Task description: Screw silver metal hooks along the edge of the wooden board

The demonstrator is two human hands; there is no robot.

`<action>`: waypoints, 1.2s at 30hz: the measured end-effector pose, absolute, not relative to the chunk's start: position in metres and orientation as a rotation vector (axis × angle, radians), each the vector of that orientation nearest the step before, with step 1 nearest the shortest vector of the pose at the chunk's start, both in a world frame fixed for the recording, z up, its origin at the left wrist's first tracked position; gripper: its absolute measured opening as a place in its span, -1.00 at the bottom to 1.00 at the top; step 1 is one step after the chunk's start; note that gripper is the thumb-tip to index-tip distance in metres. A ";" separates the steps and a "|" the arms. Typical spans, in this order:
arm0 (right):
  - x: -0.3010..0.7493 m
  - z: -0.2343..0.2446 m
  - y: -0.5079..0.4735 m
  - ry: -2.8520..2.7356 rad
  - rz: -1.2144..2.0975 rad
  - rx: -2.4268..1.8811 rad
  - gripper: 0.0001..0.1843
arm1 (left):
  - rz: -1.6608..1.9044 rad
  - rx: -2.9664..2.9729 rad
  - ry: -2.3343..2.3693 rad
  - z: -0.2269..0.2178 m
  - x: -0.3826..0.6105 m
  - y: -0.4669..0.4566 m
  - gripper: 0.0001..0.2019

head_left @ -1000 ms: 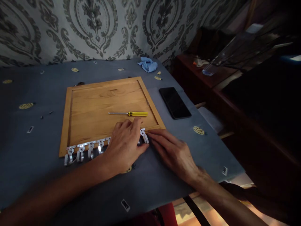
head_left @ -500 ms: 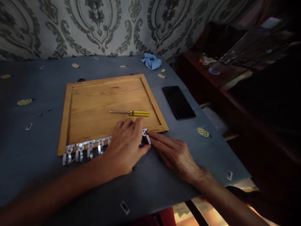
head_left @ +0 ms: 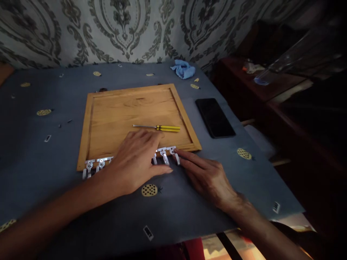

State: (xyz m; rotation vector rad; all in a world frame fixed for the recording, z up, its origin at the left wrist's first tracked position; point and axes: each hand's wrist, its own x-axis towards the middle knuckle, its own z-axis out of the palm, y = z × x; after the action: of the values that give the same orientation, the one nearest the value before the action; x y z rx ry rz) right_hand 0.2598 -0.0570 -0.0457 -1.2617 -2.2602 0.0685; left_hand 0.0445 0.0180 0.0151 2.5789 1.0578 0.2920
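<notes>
A metal hook rail (head_left: pixel 163 150) with several silver coat hooks lies along the near edge of a framed wooden board (head_left: pixel 121 112). My left hand (head_left: pixel 137 159) is over the middle of the rail and hides part of it. Its thumb stretches to the right, apart from the fingers, which reach onto the board. At the rail's right end, my right hand (head_left: pixel 210 177) has its fingers together, with the fingertips against the last hook; its thumb is hidden. A screwdriver (head_left: pixel 168 128) with a yellow and black handle rests on the board, just beyond my left hand.
A black phone (head_left: pixel 215 118) lies right of the board. Behind it sits a crumpled blue cloth (head_left: pixel 183 69). Two small dark pieces, one a screw-like piece (head_left: pixel 69 121), lie to the left. A dark red furniture piece (head_left: pixel 244 79) stands beyond the table's right edge.
My left hand has slid left along the rail, uncovering hooks near the right end. My right hand stays at the rail's end. The view has shifted a little left.
</notes>
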 end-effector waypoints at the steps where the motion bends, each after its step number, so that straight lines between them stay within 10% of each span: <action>1: 0.260 -0.045 -0.057 -2.262 0.064 -1.262 -0.64 | 0.274 2.585 1.067 0.013 0.044 0.017 -0.46; 36: 0.262 -0.049 -0.056 -2.240 0.109 -1.256 -0.62 | 0.169 2.667 1.053 0.001 0.053 0.015 -0.69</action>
State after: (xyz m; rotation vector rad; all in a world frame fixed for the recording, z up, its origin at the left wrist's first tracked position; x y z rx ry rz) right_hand 0.2623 -0.0563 -0.0494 -1.2562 -2.2398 0.1093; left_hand 0.0530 0.0147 0.0008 2.6672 1.0531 0.1690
